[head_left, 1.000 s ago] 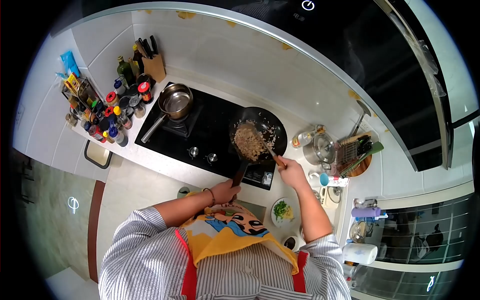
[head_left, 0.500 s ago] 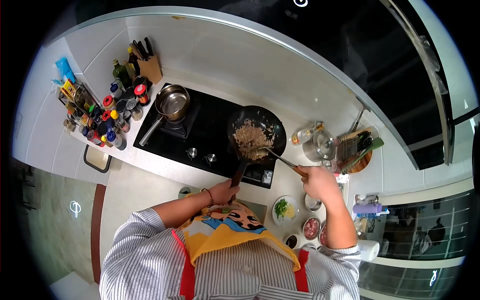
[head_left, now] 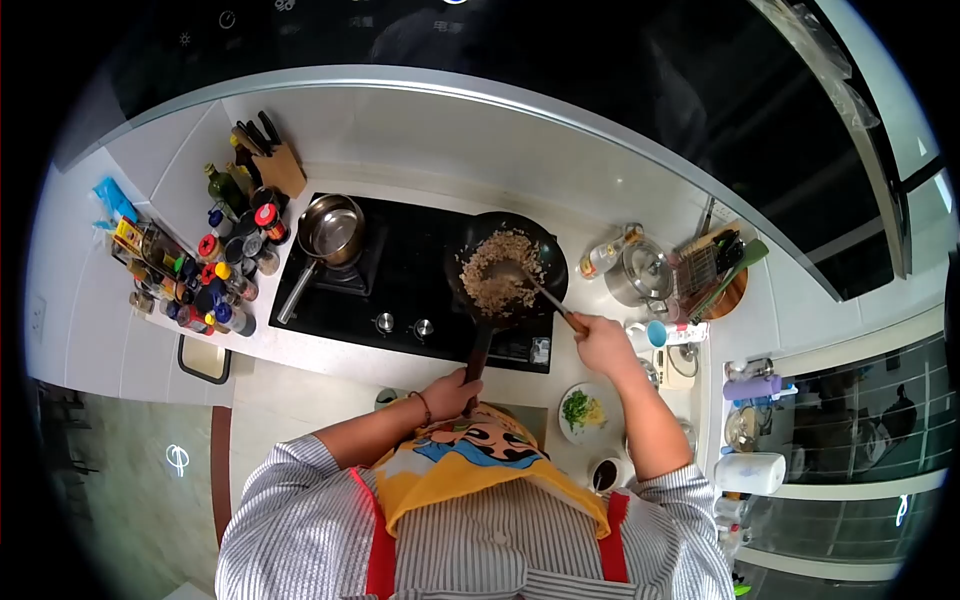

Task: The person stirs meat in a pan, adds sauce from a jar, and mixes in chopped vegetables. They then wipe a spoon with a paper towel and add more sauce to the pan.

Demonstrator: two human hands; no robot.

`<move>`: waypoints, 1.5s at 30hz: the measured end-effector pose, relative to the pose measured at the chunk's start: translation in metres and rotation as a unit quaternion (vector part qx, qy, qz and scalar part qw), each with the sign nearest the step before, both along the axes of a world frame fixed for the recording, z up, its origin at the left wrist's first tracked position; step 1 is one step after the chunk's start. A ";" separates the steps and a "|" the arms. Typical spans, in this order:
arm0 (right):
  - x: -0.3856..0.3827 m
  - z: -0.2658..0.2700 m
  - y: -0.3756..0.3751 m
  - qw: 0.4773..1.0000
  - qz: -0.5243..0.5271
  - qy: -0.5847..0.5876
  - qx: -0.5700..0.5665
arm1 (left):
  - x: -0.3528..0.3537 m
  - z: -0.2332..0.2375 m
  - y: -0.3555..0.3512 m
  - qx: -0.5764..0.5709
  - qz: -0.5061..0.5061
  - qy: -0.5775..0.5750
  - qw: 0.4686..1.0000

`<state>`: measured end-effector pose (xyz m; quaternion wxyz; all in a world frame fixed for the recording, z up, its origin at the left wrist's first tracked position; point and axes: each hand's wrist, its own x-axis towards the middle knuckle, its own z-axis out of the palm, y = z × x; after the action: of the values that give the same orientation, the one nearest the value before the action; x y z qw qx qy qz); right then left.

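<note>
A dark wok (head_left: 553, 262) sits over the right side of the black cooktop (head_left: 400, 268). Inside it lies crumbled, browned ground meat (head_left: 497, 250). My left hand (head_left: 450, 392) is closed around the wok's handle (head_left: 480, 350), close to my apron. In my right hand (head_left: 604, 346) is the wooden end of a spatula (head_left: 556, 302), and its metal head rests in the middle of the meat. The head's outline is partly lost among the food.
A metal saucepan (head_left: 331, 232) stands on the left burner, its handle pointing toward me. Seasoning bottles (head_left: 222, 290) crowd the left corner beside a knife block (head_left: 281, 170). To the right are a lidded pot (head_left: 640, 273), a plate of chopped greens (head_left: 583, 412) and a cup of dark liquid (head_left: 605, 474).
The spatula and my right hand have moved left and up, bringing the head deeper into the meat. My left hand keeps its hold on the wok handle. The camera view has shifted.
</note>
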<state>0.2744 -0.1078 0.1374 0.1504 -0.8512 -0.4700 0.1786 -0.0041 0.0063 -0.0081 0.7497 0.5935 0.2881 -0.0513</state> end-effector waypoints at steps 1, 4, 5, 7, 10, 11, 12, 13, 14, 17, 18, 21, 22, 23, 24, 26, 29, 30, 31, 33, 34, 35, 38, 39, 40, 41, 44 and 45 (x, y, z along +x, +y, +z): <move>0.004 -0.003 0.006 0.999 -0.028 -0.009 -0.016 | 0.001 0.002 0.002 -0.005 0.001 0.003 1.000; 0.001 -0.017 0.011 1.000 -0.007 -0.025 0.015 | 0.003 -0.018 0.001 -0.009 -0.006 -0.006 1.000; -0.002 -0.022 0.008 1.000 0.001 -0.021 0.020 | 0.002 -0.015 0.003 -0.008 -0.002 -0.005 1.000; -0.001 -0.001 0.004 1.000 0.024 -0.004 0.011 | 0.000 -0.004 0.003 -0.022 0.004 0.002 1.000; 0.005 -0.015 0.013 0.999 -0.032 -0.025 0.025 | -0.001 -0.008 0.002 0.020 0.015 -0.008 1.000; 0.004 -0.020 0.016 0.999 -0.030 -0.027 0.027 | 0.001 -0.006 0.003 0.022 0.017 -0.011 1.000; 0.003 -0.026 0.018 0.999 -0.024 -0.031 0.023 | 0.002 -0.005 0.004 0.003 0.016 -0.001 1.000; 0.001 -0.031 0.018 0.999 -0.018 -0.030 0.018 | 0.000 -0.004 0.003 -0.016 0.015 0.011 1.000; -0.003 -0.008 0.012 1.000 -0.004 -0.027 0.002 | -0.002 -0.009 0.002 -0.014 0.017 0.014 1.000; 0.003 0.013 -0.005 1.000 -0.011 -0.018 0.004 | 0.000 -0.014 0.003 -0.003 0.019 -0.001 1.000; 0.002 0.007 -0.003 0.998 -0.017 -0.040 0.045 | -0.001 -0.009 0.002 -0.020 0.018 0.003 1.000; -0.001 -0.020 0.020 0.996 -0.033 -0.047 0.072 | -0.008 0.002 0.003 -0.031 0.017 0.013 0.999; -0.001 -0.025 0.024 0.999 -0.021 0.001 0.047 | -0.003 0.002 0.003 -0.022 0.020 0.008 1.000; 0.001 -0.045 0.019 0.997 0.017 -0.034 0.065 | 0.002 0.000 0.007 -0.013 0.008 0.008 1.000; -0.005 -0.030 0.007 0.997 0.030 -0.040 0.052 | 0.002 -0.004 0.001 -0.021 0.004 0.017 1.000; 0.001 0.003 -0.007 0.995 0.079 -0.042 0.053 | -0.001 0.016 0.003 -0.019 0.017 0.032 0.999; -0.016 0.052 -0.013 0.995 0.093 -0.042 0.005 | -0.001 -0.002 0.000 -0.011 0.050 0.010 0.999; -0.020 0.063 -0.017 0.995 0.064 -0.064 -0.048 | -0.001 0.009 0.003 -0.019 0.037 0.018 0.999; -0.019 0.055 -0.017 0.994 0.064 -0.061 -0.057 | 0.000 0.007 0.001 -0.009 0.050 0.015 0.999; -0.016 0.046 -0.002 0.992 0.079 -0.098 -0.025 | 0.002 0.019 0.002 -0.016 0.029 0.025 0.999; -0.013 0.060 -0.011 0.989 0.076 -0.112 -0.055 | 0.008 0.020 0.010 -0.002 0.028 0.012 1.000; -0.009 0.073 -0.016 0.988 0.074 -0.123 -0.049 | 0.006 0.011 0.007 0.002 0.022 0.003 1.000; -0.009 0.074 -0.025 0.980 0.106 -0.133 -0.100 | 0.003 -0.002 -0.002 -0.005 0.022 -0.002 1.000; -0.011 0.068 -0.025 0.981 0.102 -0.132 -0.103 | 0.003 -0.003 -0.003 0.002 0.023 -0.009 1.000; -0.012 0.066 -0.021 0.981 0.090 -0.135 -0.107 | 0.003 -0.005 -0.004 0.004 0.027 -0.017 0.999; -0.013 0.069 -0.016 0.981 0.078 -0.139 -0.107 | 0.001 -0.005 -0.001 0.011 0.026 -0.021 0.999; -0.020 0.093 -0.022 0.977 0.092 -0.135 -0.137 | 0.001 0.049 0.004 -0.033 0.010 0.048 0.998; -0.022 0.089 -0.023 0.978 0.097 -0.123 -0.138 | 0.000 0.045 0.002 -0.029 0.009 0.047 0.998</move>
<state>0.2522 -0.1311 0.2268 -0.0456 -0.8297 -0.5359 0.1495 -0.0041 0.0080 0.0371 0.7526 0.5661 0.3266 -0.0802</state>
